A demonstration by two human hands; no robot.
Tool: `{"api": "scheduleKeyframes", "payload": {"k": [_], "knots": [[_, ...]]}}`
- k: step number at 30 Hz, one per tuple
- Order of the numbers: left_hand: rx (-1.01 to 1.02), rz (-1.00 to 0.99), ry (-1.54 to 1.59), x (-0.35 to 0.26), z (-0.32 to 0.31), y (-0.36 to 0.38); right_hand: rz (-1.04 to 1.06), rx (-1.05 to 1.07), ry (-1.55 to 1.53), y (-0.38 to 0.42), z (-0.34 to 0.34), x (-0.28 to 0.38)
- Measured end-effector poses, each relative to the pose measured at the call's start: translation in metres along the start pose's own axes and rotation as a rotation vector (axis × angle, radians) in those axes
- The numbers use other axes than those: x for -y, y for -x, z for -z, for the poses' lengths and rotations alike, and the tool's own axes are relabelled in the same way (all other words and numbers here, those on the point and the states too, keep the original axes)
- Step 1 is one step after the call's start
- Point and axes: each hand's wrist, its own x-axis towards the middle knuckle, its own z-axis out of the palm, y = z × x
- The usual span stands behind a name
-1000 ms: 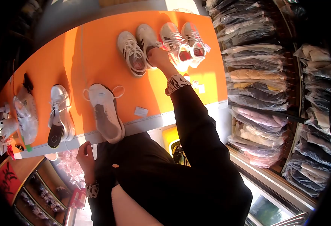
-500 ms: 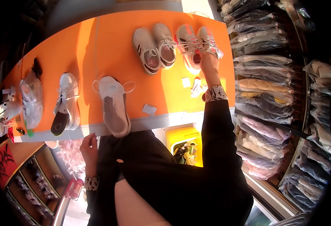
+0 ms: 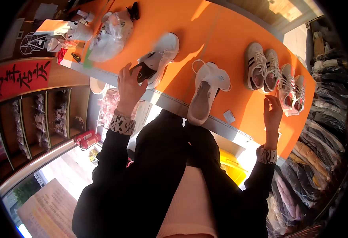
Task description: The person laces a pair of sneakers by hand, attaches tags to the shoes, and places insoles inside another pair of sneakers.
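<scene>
the left hand (image 3: 129, 85) has risen to the worktop (image 3: 221, 35), fingers grasping the silver shoe (image 3: 158, 59); the right hand (image 3: 273, 115) has released the red-trimmed pair (image 3: 292, 89), hovering slack.

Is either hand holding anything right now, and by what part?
The left hand grips the dark insole at the heel of the white shoe. The right hand holds nothing.
</scene>
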Motion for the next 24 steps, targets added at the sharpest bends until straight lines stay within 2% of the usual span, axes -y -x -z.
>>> {"api": "scheduleKeyframes", "payload": {"k": [1, 3, 4, 7, 9, 12, 13, 15, 17, 18, 19, 21, 22, 24], "knots": [[-0.006, 0.009, 0.002, 0.011, -0.005, -0.003, 0.040, 0.047, -0.053, 0.005, -0.011, 0.023], [0.347, 0.289, 0.384, 0.035, -0.022, -0.002, 0.057, 0.144, -0.176, 0.015, -0.035, 0.072], [0.379, 0.260, 0.432, 0.046, -0.032, -0.002, 0.113, 0.175, -0.222, 0.017, -0.047, 0.097], [0.258, 0.240, 0.489, 0.038, -0.030, -0.002, 0.303, 0.230, -0.427, 0.016, -0.096, 0.162], [0.206, 0.218, 0.524, 0.029, -0.026, -0.001, 0.286, 0.310, -0.423, 0.011, -0.129, 0.204], [0.073, 0.185, 0.593, 0.013, -0.015, 0.004, 0.297, 0.291, -0.466, -0.008, -0.181, 0.257], [0.033, 0.151, 0.608, 0.007, -0.016, 0.012, 0.336, 0.245, -0.357, -0.013, -0.202, 0.265], [0.151, 0.208, 0.672, -0.001, -0.011, 0.026, 0.372, 0.195, -0.235, -0.019, -0.229, 0.266], [0.189, 0.243, 0.721, 0.002, -0.015, 0.044, 0.203, 0.592, 0.065, -0.020, -0.248, 0.262], [0.228, 0.278, 0.757, 0.004, -0.017, 0.049, 0.325, 0.509, 0.111, -0.013, -0.257, 0.253], [0.230, 0.273, 0.772, 0.008, -0.017, 0.051, 0.317, 0.507, 0.125, -0.011, -0.264, 0.252], [0.314, 0.367, 0.813, 0.016, -0.015, 0.054, 0.519, 0.359, 0.373, -0.007, -0.271, 0.251], [0.337, 0.403, 0.871, 0.022, -0.014, 0.051, 0.509, 0.361, 0.387, -0.008, -0.269, 0.250], [0.383, 0.427, 0.923, 0.037, -0.018, 0.047, 0.316, 0.291, 0.076, -0.019, -0.264, 0.250]]}}
